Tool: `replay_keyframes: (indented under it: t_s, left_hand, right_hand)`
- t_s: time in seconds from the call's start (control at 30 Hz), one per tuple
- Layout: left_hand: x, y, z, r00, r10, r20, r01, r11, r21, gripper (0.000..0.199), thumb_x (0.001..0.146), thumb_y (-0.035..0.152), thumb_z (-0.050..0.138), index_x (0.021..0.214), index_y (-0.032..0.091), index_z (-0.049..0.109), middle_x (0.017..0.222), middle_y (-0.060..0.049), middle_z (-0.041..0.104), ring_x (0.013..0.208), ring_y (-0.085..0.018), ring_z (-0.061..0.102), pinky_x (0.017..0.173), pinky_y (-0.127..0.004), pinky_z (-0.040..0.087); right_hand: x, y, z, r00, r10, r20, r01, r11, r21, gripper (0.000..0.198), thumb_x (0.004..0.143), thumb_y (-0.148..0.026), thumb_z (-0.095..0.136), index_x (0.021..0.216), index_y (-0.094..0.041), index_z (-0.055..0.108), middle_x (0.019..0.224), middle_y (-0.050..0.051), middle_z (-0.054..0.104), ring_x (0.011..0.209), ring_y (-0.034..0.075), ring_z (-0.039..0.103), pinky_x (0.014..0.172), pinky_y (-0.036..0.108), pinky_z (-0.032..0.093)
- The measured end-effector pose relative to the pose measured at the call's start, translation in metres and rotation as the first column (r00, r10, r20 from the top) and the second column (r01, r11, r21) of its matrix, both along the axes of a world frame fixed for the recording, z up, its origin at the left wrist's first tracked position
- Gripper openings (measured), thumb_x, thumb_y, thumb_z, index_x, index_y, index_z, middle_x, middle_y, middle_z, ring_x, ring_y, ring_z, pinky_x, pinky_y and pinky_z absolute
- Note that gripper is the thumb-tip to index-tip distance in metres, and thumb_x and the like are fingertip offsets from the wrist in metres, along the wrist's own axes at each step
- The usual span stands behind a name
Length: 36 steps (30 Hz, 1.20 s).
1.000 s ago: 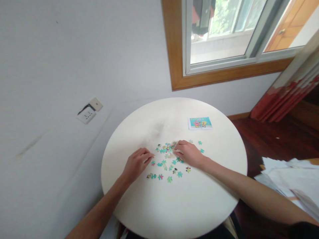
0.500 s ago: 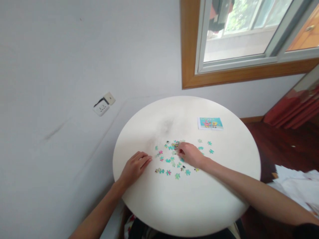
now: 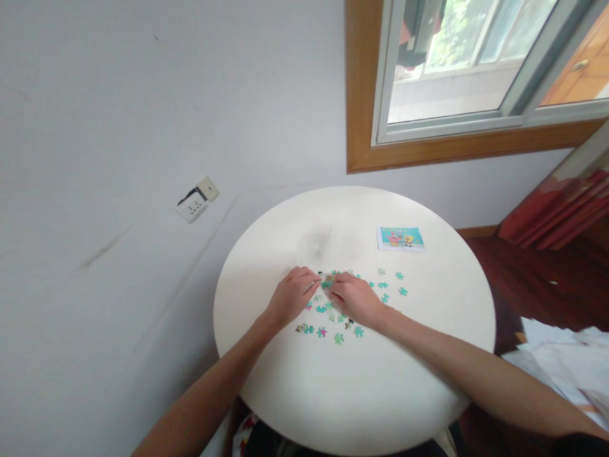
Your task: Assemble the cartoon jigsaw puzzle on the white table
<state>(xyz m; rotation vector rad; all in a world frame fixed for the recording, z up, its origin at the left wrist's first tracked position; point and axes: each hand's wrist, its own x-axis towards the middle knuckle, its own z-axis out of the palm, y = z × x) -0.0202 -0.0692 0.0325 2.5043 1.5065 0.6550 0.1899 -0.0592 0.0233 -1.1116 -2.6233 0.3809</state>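
Loose jigsaw puzzle pieces (image 3: 321,308), mostly turquoise with bits of pink and yellow, lie scattered over the round white table (image 3: 352,393). My left hand (image 3: 294,295) is at the left side of the cluster, thumb and fingertips drawn together. Close beside it, my right hand (image 3: 356,299) rests over the middle of the pieces with its fingers curled down and in. Both sets of fingertips meet near a small pile of pieces (image 3: 328,282). Whatever either hand pinches is too small and covered to make out.
A picture card (image 3: 401,238) with two cartoon figures lies at the table's back right. The wall with a socket (image 3: 193,206) borders the table on the left. A window (image 3: 457,63) is behind. White papers (image 3: 566,368) are at the right.
My left hand has moved right and away from me, over the left pieces and close to my right hand. My right hand stays at the pile, its fingers shifted slightly.
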Motion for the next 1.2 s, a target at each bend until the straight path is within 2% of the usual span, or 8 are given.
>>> replay_keyframes:
  t_s: [0.1, 0.2, 0.37, 0.6, 0.9, 0.97, 1.07, 1.2]
  left_hand:
    - [0.012, 0.013, -0.007, 1.0, -0.028, -0.001, 0.028, 0.996, -0.082, 0.017, 0.09, 0.022, 0.062, 0.103, 0.021, 0.072, 0.099, -0.005, 0.068, 0.098, -0.02, 0.059, 0.091, -0.034, 0.046]
    - [0.027, 0.026, -0.01, 0.997, -0.076, -0.025, 0.073, 0.992, -0.105, 0.023, 0.088, 0.025, 0.066, 0.11, 0.021, 0.071, 0.103, -0.005, 0.067, 0.101, -0.022, 0.059, 0.093, -0.035, 0.046]
    - [0.043, 0.036, -0.012, 0.988, -0.116, -0.098, 0.103, 0.987, -0.126, 0.02, 0.086, 0.026, 0.069, 0.105, 0.02, 0.072, 0.1, -0.006, 0.067, 0.1, -0.023, 0.058, 0.093, -0.036, 0.045]
    - [0.036, 0.037, -0.021, 0.992, -0.09, -0.087, 0.078, 0.988, -0.133, 0.014, 0.089, 0.024, 0.065, 0.098, 0.019, 0.074, 0.094, -0.006, 0.069, 0.094, -0.021, 0.06, 0.091, -0.034, 0.045]
    - [0.019, 0.026, -0.026, 0.976, -0.134, -0.169, 0.135, 0.991, -0.008, 0.016, 0.093, 0.022, 0.059, 0.087, 0.019, 0.074, 0.091, -0.004, 0.068, 0.092, -0.019, 0.057, 0.086, -0.033, 0.044]
    - [0.015, 0.023, -0.025, 0.974, -0.113, -0.197, 0.119, 0.993, 0.019, 0.016, 0.093, 0.022, 0.059, 0.086, 0.02, 0.074, 0.092, -0.004, 0.067, 0.092, -0.02, 0.056, 0.086, -0.034, 0.044]
    - [0.014, 0.023, -0.023, 0.979, -0.067, -0.195, 0.076, 0.997, 0.035, 0.017, 0.094, 0.022, 0.058, 0.088, 0.019, 0.073, 0.094, -0.005, 0.066, 0.093, -0.02, 0.055, 0.088, -0.035, 0.044]
    - [0.023, 0.03, -0.022, 0.992, -0.061, -0.11, 0.063, 0.998, 0.015, 0.019, 0.094, 0.021, 0.056, 0.105, 0.019, 0.071, 0.099, -0.006, 0.065, 0.097, -0.02, 0.055, 0.091, -0.035, 0.045]
  right_hand:
    - [0.028, 0.011, 0.0, 0.982, -0.187, -0.031, 0.184, 0.98, -0.068, 0.022, 0.095, -0.019, 0.049, 0.098, -0.019, 0.071, 0.099, 0.007, 0.065, 0.098, 0.018, 0.058, 0.084, 0.025, 0.042]
    - [0.041, 0.021, -0.003, 0.964, -0.263, -0.035, 0.259, 0.962, -0.089, 0.022, 0.093, -0.019, 0.052, 0.104, -0.019, 0.071, 0.105, 0.008, 0.063, 0.1, 0.018, 0.057, 0.086, 0.026, 0.042]
    - [0.035, 0.024, -0.006, 0.974, -0.225, -0.023, 0.222, 0.971, -0.088, 0.023, 0.093, -0.019, 0.051, 0.104, -0.02, 0.071, 0.107, 0.008, 0.062, 0.103, 0.019, 0.054, 0.085, 0.026, 0.042]
    - [0.029, 0.04, -0.006, 0.98, -0.192, 0.053, 0.194, 0.98, -0.039, 0.022, 0.091, -0.016, 0.05, 0.098, -0.018, 0.071, 0.106, 0.01, 0.062, 0.104, 0.021, 0.053, 0.082, 0.027, 0.042]
    - [0.031, 0.047, -0.009, 0.988, -0.094, 0.121, 0.086, 0.994, 0.069, 0.025, 0.095, -0.021, 0.048, 0.09, -0.017, 0.072, 0.099, 0.01, 0.066, 0.098, 0.022, 0.053, 0.086, 0.029, 0.04]
    - [0.034, 0.048, -0.009, 0.987, -0.139, 0.084, 0.133, 0.989, 0.068, 0.026, 0.096, -0.021, 0.047, 0.089, -0.017, 0.071, 0.098, 0.01, 0.066, 0.097, 0.021, 0.054, 0.084, 0.027, 0.04]
    - [0.039, 0.054, -0.008, 0.962, -0.271, 0.022, 0.27, 0.962, 0.031, 0.027, 0.096, -0.02, 0.044, 0.089, -0.017, 0.07, 0.097, 0.009, 0.067, 0.096, 0.019, 0.057, 0.078, 0.025, 0.039]
    - [0.045, 0.072, -0.011, 0.906, -0.42, 0.042, 0.422, 0.904, -0.062, 0.028, 0.094, -0.022, 0.045, 0.086, -0.016, 0.071, 0.093, 0.01, 0.069, 0.086, 0.019, 0.06, 0.069, 0.026, 0.037]
